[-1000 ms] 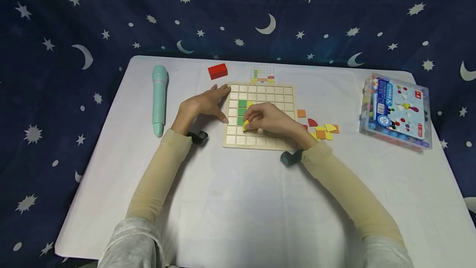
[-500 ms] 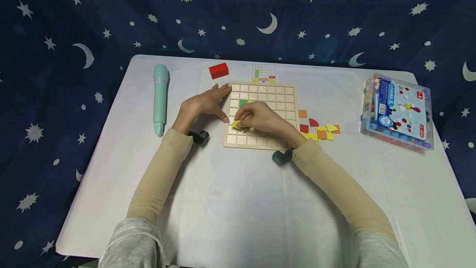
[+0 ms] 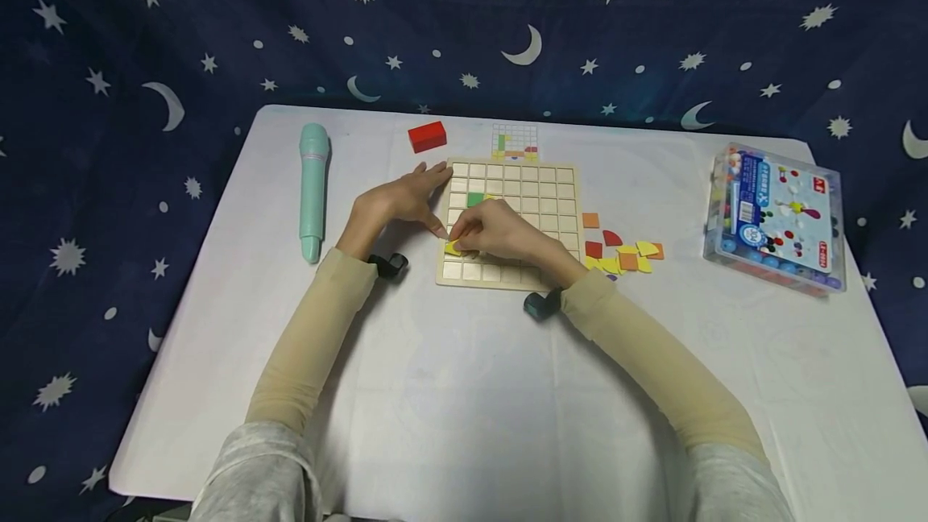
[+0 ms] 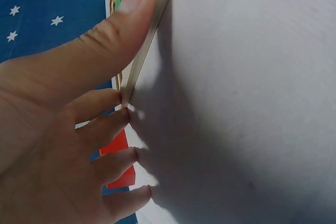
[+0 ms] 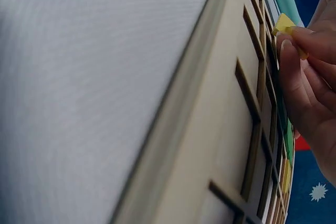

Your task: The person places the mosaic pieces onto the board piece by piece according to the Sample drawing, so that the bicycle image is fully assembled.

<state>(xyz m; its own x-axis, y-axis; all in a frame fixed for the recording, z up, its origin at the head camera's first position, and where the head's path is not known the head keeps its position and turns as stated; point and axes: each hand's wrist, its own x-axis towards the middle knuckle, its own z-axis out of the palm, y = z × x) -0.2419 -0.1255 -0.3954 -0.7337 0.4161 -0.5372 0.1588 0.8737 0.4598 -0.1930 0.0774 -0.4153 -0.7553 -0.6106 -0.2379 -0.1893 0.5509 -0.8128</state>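
Head view: a person sits at a white bench (image 3: 449, 393) against a dark blue cloth with stars and moons (image 3: 652, 31). Right hand (image 3: 500, 234) pinches a yellow tile (image 3: 453, 248) in curled fingers (image 5: 302, 69) over the left edge of a wooden grid board (image 3: 540, 192) lying toward the bench's far edge. Left hand (image 3: 395, 201) rests with straight, relaxed fingers (image 4: 113, 124) against the board's left rim. A green tile (image 3: 474, 199) sits in the grid. Loose coloured tiles (image 3: 623, 252) lie just right of the board, a clear plastic box (image 3: 776, 216) near the right edge, a teal microphone (image 3: 312, 188) toward the left edge, a red block (image 3: 426, 136) and a pattern card (image 3: 514, 142) at the far edge.
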